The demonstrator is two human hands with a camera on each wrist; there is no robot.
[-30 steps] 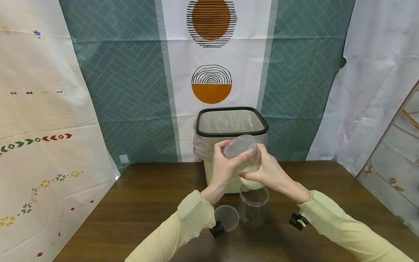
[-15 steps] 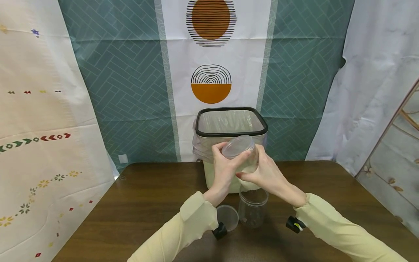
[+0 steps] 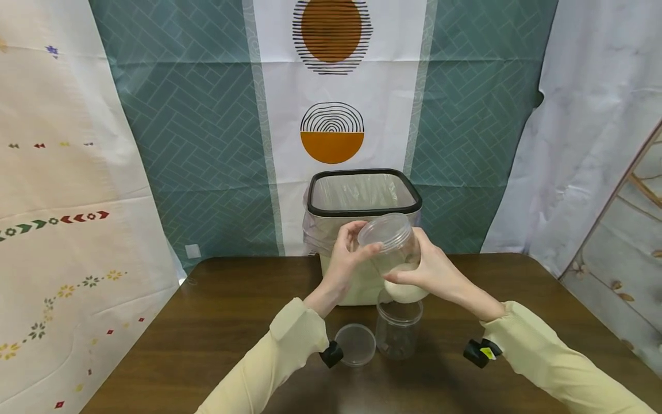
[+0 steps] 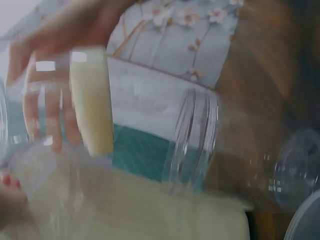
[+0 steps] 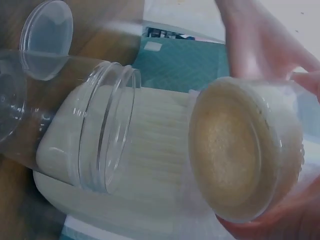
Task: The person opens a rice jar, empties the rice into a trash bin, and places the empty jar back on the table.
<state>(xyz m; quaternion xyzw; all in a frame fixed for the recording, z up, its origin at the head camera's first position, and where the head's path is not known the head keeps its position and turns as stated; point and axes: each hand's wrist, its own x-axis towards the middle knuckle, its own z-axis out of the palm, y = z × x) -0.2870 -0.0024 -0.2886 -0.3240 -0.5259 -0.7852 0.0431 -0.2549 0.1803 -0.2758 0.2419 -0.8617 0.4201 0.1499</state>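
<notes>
In the head view my right hand (image 3: 439, 273) grips a clear plastic jar (image 3: 383, 259) around its side. A pale filling (image 3: 405, 292) lies in the bottom of this tilted jar, and its base shows as a grainy cream disc (image 5: 227, 150) in the right wrist view. At the upper end, my left hand (image 3: 338, 267) has its thumb and fingers loosely spread beside the rim. Below the held jar stands a second clear jar (image 3: 398, 339) with an open top. A round translucent lid (image 3: 355, 345) lies to its left on the table.
Behind the hands stands a cream bin (image 3: 357, 287) with a black rim (image 3: 364, 213) and a plastic liner. The brown wooden table (image 3: 233, 322) reaches back to a green and white patterned curtain (image 3: 217, 144).
My left hand has loosened from around the upper end of the jar and shifted left. The held jar has moved slightly right with my right hand.
</notes>
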